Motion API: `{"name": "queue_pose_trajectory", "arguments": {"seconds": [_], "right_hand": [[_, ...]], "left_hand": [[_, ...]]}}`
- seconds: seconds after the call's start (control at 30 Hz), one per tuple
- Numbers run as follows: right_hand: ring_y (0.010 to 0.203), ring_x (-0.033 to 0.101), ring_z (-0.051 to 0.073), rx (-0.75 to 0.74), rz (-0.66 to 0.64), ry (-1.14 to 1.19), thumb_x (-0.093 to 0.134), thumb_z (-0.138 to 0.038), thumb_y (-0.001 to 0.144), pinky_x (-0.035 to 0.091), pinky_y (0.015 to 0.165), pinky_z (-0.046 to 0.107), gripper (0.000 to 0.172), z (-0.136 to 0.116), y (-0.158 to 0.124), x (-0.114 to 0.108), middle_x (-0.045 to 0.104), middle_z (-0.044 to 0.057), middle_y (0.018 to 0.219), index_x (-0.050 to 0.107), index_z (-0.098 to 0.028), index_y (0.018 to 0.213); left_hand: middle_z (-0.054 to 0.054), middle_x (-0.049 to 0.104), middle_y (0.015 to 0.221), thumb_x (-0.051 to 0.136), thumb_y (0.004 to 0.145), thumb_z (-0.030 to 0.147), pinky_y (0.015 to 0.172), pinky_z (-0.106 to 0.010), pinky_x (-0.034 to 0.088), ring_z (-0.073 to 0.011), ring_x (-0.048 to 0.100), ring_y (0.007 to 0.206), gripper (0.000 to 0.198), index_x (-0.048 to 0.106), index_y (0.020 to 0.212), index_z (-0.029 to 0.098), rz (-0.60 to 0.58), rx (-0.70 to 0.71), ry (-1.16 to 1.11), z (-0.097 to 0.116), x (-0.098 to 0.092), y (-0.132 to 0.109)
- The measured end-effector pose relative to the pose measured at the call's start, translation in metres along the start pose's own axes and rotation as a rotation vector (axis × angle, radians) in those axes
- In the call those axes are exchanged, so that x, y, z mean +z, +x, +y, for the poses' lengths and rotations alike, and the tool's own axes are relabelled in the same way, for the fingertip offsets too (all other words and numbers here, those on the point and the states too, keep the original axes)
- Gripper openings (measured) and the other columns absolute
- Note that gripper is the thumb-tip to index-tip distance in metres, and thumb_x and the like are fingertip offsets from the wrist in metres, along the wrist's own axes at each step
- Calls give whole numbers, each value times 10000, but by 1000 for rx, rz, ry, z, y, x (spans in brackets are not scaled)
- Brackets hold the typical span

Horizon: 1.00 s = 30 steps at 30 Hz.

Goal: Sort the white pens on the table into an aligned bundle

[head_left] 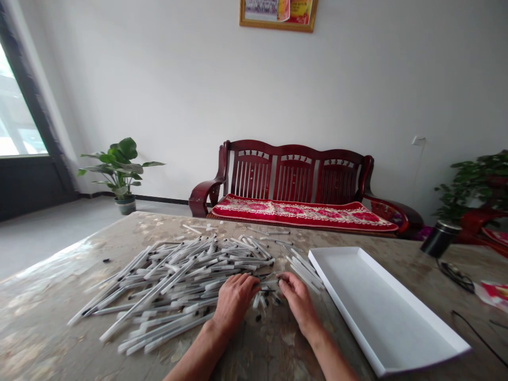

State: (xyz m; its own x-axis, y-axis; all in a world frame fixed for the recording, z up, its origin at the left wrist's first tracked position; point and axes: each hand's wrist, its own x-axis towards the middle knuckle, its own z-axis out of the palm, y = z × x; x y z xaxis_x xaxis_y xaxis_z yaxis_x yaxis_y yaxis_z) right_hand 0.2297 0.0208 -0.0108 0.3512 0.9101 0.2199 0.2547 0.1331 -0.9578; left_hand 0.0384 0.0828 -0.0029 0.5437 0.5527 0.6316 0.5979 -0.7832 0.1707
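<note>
My left hand [237, 297] is closed at the right edge of a heap of pens [186, 270] with whitish, see-through barrels and black ends. From its fingertips a thin dark pen part [268, 290] points toward my right hand [297, 297]. The right thumb and forefinger pinch a small dark piece, perhaps a pen cap; blur hides its exact shape. Just below and between both hands lie loose clear caps and black bits [259, 317]. Beyond the right hand, a smaller group of whitish pens [305, 271] lies side by side against the white tray.
A shallow white box tray [391, 312] stands to the right on the stone-patterned table [273, 354]. Farther right are a black canister [440, 238], dark cables [456, 276] and a red-and-white packet [494, 293]. A wooden bench [296, 174] stands behind the table.
</note>
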Motion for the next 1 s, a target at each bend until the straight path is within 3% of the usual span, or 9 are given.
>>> {"name": "queue_pose_trajectory", "arguments": {"seconds": [0.17,0.4,0.57,0.77,0.9,1.0], "right_hand": [[543,543,162,4,8,-91,555,-548,822,428,508,250,351,2,0,1,573,-25,553,604,-245,651],[704,635,196,-8,-3,34,626,-484,773,514,663,285,281,2,1,-3,711,12,768,715,-229,848],[657,639,199,37,70,75,622,-436,755,461,512,259,268,9,5,-7,719,19,767,725,-237,904],[867,695,212,-27,15,-28,621,-383,738,550,770,319,264,10,5,-2,764,25,940,742,-270,944],[781,682,213,-30,22,-66,545,-483,820,542,668,305,290,6,3,0,742,24,832,724,-269,899],[702,649,200,-37,34,-76,572,-466,791,515,628,288,242,5,3,2,702,6,735,683,-251,797]], "left_hand": [[-4,723,771,585,930,281,695,-285,474,-176,677,728,125,677,863,229,-6,6,-22,-1,2,0],[-8,738,794,592,916,279,706,-266,493,-175,697,741,107,684,882,235,-57,-28,-41,-1,4,0],[-8,753,818,559,927,259,688,-246,488,-170,702,747,134,688,893,245,-81,-117,-47,-5,1,-1],[-16,750,819,549,927,298,699,-251,495,-169,696,755,157,693,898,241,-50,-114,-59,-5,1,-2],[-14,745,800,549,934,301,687,-250,495,-168,695,737,160,689,890,235,-35,-68,-56,-3,1,-2],[-10,744,795,546,944,299,679,-250,491,-167,696,724,166,688,889,234,-36,-41,-50,-1,2,-2]]}}
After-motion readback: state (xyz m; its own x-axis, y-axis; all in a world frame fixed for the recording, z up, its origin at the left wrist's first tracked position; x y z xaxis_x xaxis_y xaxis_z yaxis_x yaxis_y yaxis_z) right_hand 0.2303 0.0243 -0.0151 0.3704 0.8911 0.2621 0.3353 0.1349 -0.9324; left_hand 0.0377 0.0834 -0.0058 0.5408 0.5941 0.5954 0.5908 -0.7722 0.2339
